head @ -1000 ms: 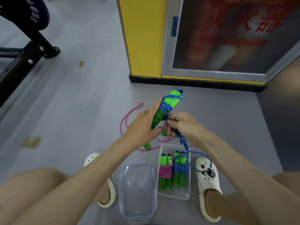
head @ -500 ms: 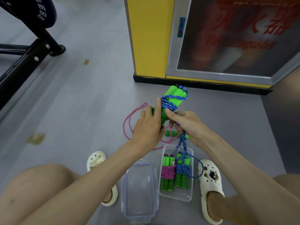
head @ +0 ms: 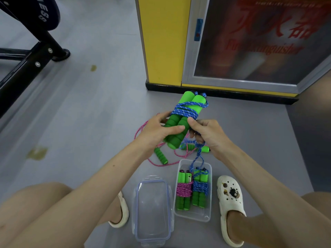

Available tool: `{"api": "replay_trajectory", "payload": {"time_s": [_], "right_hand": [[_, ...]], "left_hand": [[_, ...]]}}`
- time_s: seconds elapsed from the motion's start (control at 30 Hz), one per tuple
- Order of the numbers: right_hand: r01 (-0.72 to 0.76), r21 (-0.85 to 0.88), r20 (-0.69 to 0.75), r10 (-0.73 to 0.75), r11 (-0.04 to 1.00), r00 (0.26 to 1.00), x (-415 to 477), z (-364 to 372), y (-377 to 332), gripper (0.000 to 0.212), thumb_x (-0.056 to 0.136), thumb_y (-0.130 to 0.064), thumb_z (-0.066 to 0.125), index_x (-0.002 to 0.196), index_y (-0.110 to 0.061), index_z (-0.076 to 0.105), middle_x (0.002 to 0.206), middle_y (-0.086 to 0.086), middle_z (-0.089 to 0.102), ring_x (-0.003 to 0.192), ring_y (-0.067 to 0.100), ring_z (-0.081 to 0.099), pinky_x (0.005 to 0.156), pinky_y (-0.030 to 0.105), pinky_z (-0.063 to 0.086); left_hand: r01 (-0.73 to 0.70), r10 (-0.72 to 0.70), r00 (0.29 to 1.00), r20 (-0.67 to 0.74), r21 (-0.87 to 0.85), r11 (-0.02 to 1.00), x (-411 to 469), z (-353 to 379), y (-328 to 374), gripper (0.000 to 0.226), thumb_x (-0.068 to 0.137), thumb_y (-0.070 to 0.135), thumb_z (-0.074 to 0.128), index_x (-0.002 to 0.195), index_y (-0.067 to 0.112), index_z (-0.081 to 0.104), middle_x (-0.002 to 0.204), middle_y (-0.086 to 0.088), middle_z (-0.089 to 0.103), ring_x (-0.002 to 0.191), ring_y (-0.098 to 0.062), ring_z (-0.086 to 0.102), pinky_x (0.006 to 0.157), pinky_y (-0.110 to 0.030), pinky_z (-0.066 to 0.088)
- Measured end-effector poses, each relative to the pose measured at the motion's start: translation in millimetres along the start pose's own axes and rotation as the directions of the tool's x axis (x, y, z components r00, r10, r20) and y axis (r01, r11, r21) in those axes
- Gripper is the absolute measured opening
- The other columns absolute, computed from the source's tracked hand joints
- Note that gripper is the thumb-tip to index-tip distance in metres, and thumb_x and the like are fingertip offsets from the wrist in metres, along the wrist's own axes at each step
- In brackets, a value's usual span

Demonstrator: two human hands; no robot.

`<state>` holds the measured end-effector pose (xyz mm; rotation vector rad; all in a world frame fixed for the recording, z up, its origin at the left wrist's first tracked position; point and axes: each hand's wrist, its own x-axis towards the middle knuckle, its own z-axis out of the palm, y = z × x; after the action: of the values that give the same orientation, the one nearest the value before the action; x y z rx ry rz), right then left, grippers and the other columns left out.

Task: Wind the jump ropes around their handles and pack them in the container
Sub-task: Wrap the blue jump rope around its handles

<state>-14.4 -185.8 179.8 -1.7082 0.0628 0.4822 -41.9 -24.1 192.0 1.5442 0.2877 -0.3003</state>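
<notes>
Both bare arms reach forward and meet in front of the body. The left forearm (head: 100, 178) comes up from the lower left, the right forearm (head: 259, 178) from the lower right. The left hand (head: 157, 130) grips the paired handles (head: 176, 133) near their lower half, thumb (head: 174, 128) laid across the front and fingers wrapped behind. The right hand (head: 206, 133) sits just beside it, back upward, fingers curled, pinching the rope (head: 186, 111) against the handles. The two hands nearly touch.
</notes>
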Motion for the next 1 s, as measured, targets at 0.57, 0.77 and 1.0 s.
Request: {"api": "replay_trajectory", "payload": {"time_s": [0.57, 0.77, 1.0], "right_hand": [[-0.031, -0.090, 0.056, 0.036, 0.995, 0.998, -5.1, -0.8, -3.2, 0.013, 0.084, -0.011, 0.069, 0.094, -0.004, 0.067, 0.059, 0.008, 0.056, 0.035, 0.004, 0.039, 0.038, 0.015, 0.031], [0.081, -0.401, 0.032, -0.075, 0.913, 0.997, -4.3, -1.2, 2.2, 0.009, 0.087, -0.022, 0.067, 0.087, -0.013, 0.066, 0.055, 0.004, 0.061, 0.035, -0.001, 0.045, 0.041, 0.012, 0.035], [0.046, -0.353, 0.076, -0.021, 0.934, 0.997, -4.9, -4.7, 1.9, 0.013, 0.088, -0.023, 0.066, 0.077, -0.017, 0.066, 0.051, 0.003, 0.057, 0.035, 0.005, 0.043, 0.041, 0.016, 0.036]], "left_hand": [[-0.053, 0.087, 0.985, -0.148, 0.222, 0.974, -4.6, 2.1, 4.2, 0.042, 0.064, 0.006, 0.083, 0.098, 0.021, 0.062, 0.084, -0.003, 0.068, 0.072, -0.017, 0.064, 0.068, -0.036, 0.056], [-0.055, 0.096, 0.967, -0.234, 0.176, 0.983, -3.3, -7.4, 8.9, 0.043, 0.067, 0.005, 0.081, 0.099, 0.021, 0.059, 0.082, 0.001, 0.066, 0.073, -0.017, 0.064, 0.070, -0.036, 0.057], [-0.027, 0.041, 0.967, -0.253, 0.055, 0.998, -2.4, -11.4, 10.6, 0.047, 0.069, 0.001, 0.078, 0.104, 0.022, 0.054, 0.086, 0.001, 0.064, 0.071, -0.012, 0.063, 0.059, -0.023, 0.055]]}}
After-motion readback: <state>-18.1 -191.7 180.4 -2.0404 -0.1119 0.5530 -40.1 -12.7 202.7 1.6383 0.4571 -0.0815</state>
